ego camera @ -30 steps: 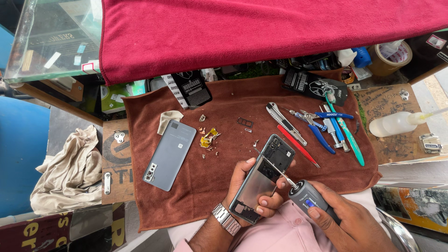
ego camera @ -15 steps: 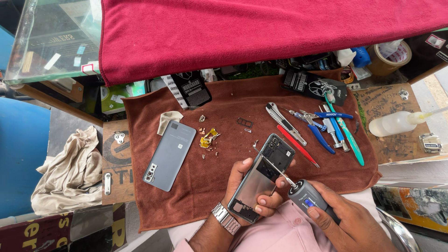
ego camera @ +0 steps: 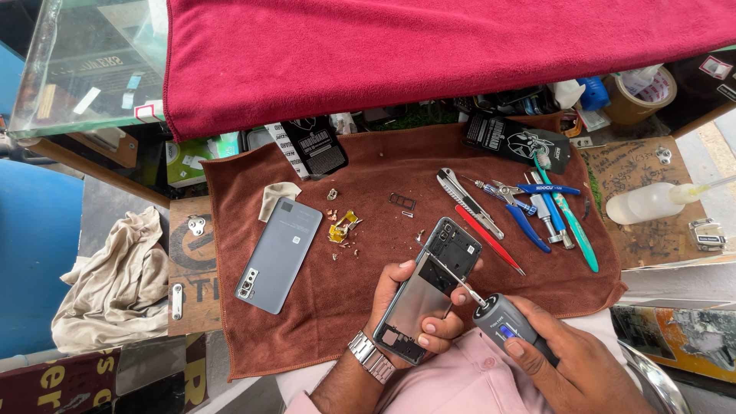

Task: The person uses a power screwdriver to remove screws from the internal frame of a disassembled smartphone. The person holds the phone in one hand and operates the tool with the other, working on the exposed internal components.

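Note:
My left hand (ego camera: 399,307) grips an opened phone body (ego camera: 426,287), its inner metal plate and black top section facing up, tilted over the brown cloth (ego camera: 383,192). My right hand (ego camera: 563,356) holds a grey electric screwdriver (ego camera: 502,322) with a lit blue button. The thin bit of that tool touches the phone's right edge near the top. A grey phone back cover (ego camera: 278,254) lies face down on the left part of the cloth. Small screws and yellow bits (ego camera: 343,226) are scattered near it.
Hand tools (ego camera: 521,211), among them pliers, tweezers, a cutter and a red pry stick, lie at the cloth's right. A squeeze bottle (ego camera: 648,203) and tape roll (ego camera: 636,96) stand further right. A red towel (ego camera: 429,46) covers the counter above. A beige rag (ego camera: 115,280) lies left.
The phone body has shifted slightly in my left hand and the screwdriver tip stays at its right edge. Little else differs.

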